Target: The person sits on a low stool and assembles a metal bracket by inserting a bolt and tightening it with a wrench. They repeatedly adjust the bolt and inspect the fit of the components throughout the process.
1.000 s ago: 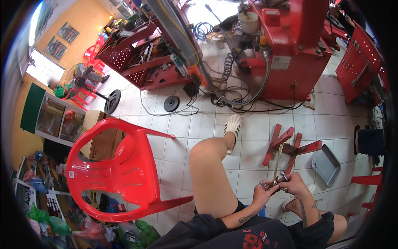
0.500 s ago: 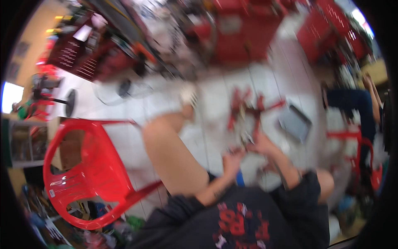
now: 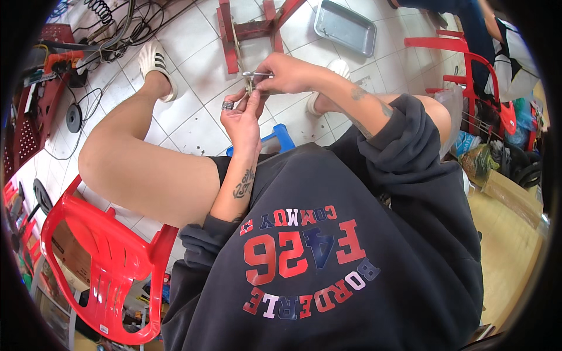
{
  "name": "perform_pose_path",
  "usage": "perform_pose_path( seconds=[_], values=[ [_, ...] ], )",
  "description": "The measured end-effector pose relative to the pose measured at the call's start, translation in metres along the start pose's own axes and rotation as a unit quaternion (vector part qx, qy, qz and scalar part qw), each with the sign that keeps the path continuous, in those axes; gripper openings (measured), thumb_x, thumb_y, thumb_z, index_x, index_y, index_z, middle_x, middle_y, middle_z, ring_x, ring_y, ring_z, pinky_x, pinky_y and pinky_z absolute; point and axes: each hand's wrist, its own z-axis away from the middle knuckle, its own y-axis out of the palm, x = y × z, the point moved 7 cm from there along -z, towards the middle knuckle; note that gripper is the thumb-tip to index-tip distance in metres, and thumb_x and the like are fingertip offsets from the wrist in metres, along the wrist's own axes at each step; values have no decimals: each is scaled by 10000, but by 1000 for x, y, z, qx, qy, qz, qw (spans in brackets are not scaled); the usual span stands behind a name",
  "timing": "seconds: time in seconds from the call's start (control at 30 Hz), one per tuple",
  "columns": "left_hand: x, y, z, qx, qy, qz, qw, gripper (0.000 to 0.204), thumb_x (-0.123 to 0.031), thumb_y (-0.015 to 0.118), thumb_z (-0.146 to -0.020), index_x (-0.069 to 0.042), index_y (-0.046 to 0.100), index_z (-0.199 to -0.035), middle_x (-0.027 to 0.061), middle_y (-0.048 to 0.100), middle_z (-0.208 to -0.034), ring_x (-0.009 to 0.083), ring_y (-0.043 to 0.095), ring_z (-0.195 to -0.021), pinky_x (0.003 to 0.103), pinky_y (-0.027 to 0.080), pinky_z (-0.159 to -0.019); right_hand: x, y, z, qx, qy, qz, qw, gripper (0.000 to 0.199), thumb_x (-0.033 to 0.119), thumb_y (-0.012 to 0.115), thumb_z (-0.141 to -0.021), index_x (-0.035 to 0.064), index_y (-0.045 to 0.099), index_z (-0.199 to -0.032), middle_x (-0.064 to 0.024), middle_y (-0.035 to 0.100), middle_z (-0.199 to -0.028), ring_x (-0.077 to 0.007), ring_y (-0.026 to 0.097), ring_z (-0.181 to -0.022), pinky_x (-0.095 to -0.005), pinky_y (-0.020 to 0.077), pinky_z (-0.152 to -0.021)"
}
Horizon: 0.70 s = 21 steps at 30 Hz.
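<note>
My left hand (image 3: 241,124), with a ring on one finger, is closed in a pinch on a small metal part (image 3: 250,89) in front of my body. Just above it my right hand (image 3: 285,74) has its fingers closed around a slim silver metal tool (image 3: 256,74), whose exact kind I cannot make out. The tool lies crosswise over the small part, and both hands meet there. Beyond them stands a red metal stand (image 3: 257,29) on the floor. A thin metal strip (image 3: 236,42) runs along it toward my hands. My fingers hide most of the part.
A grey metal tray (image 3: 345,28) lies on the tiled floor beyond my right hand. Beneath me is a blue stool (image 3: 280,139). A red plastic chair (image 3: 105,257) stands at left, black cables (image 3: 140,23) lie far left, and another person (image 3: 486,35) sits at right.
The view has tilted down and is now sharp, so my hands, the stand and the tray appear higher and farther left. My hands stay together at the small part.
</note>
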Motion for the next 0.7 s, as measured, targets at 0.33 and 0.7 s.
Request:
perform_pose_path(
  seconds=[0.33,0.7],
  values=[
    [10,-4,-2,8,-15,-13,1000,306,-12,642,-923,20,452,-1162,219,647,-1125,257,670,-1024,323,574,-911,-15,0,-8,8,-18,-49,999,261,211,746,-837,-5,727,-982,-126,715,-855,-193,639,-754,-343,500,-711],
    [9,-4,-3,1,-19,-6,1000,328,-31,654,-923,22,448,-1172,220,648,-1118,256,667,-1030,296,578,-880,-17,-1,-4,-39,8,-112,993,281,106,752,-809,-61,703,-1030,-110,721,-903,-149,670,-838,-283,523,-770]
  ],
)
